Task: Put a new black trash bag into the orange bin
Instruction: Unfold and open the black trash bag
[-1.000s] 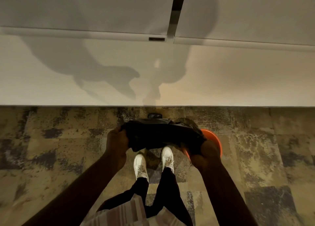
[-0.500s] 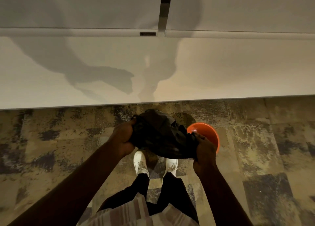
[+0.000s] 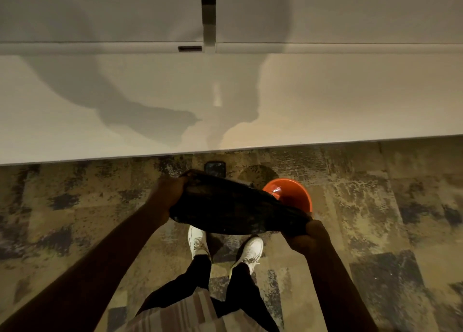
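**A:** Head view first: where did the black trash bag (image 3: 235, 206) lie relative to the hands?

**B:** It was stretched between them, just below the middle of the frame. The left hand (image 3: 167, 193) gripped its upper-left end and the right hand (image 3: 307, 236) its lower-right end. So the long axis ran on a slant, from upper left down to lower right.

**A:** And the fingers?

**B:** Both sets were curled shut on bunched plastic. The bag hung off the floor (image 3: 375, 206), above the white shoes (image 3: 198, 239).

**A:** Where was the orange bin (image 3: 298, 196)?

**B:** On the floor, right of centre, near the wall (image 3: 325, 101). The bag's right part overlapped the bin's lower-left rim in the picture. I could not tell whether they touched.

**A:** Which hand was nearer the bin?

**B:** The right, just below the rim in the frame. The left sat well apart, over toward the centre-left.

**A:** So the coming move turned on what?

**B:** My judgement: the bag's mouth had to be found and carried up and right, over the bin's opening. The bin looked unlined, its orange inside showing. Whether the mouth was open, I could not tell.

**A:** Anything else near?

**B:** A small dark object (image 3: 214, 168) lay by the wall, above the bag.
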Motion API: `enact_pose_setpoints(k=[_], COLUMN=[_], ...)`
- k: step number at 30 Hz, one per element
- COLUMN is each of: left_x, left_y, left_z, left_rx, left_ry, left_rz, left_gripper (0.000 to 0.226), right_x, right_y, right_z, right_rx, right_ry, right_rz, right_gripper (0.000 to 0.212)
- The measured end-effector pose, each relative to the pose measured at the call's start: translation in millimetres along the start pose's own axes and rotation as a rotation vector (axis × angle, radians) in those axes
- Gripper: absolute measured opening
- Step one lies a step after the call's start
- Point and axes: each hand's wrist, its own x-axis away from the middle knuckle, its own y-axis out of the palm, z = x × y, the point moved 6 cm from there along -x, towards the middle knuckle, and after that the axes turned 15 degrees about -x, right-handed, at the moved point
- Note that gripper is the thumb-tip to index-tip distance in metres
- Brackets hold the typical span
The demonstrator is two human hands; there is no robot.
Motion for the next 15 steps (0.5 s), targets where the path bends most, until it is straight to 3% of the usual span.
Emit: enact_pose_setpoints(k=[2,7,9,12,15], left_x=[7.1,26.0,30.2,28.6,26.4], left_y=[12.3,40.0,47.8,55.2,62.6], left_z=[0.3,7.8,9.4,11.6,13.4], left_rx=[0.009,0.115,0.184,0.149,-0.045], left_ry=[-0.004,0.034,0.013,-0.002,0.018], left_rz=[-0.048,-0.102,-0.109,-0.074,-0.059], left_gripper=[0.058,0.05,0.05,0.049,0.044], right_x=[0.7,6.6,15.2,19.5,12.8], right_y=[-5.0,-12.6,-5.3,-4.4,-8.5], right_z=[-7.6,-33.8,-37.2,-37.5,-48.0], right_rx=[0.065,0.455,0.651,0.872,0.998], right_ry=[-0.034,-0.422,-0.475,-0.462,-0.546], right_rz=[-0.068,-0.088,-0.197,-0.327,-0.223], right_gripper=[0.05,0.055,0.047,0.017,0.013])
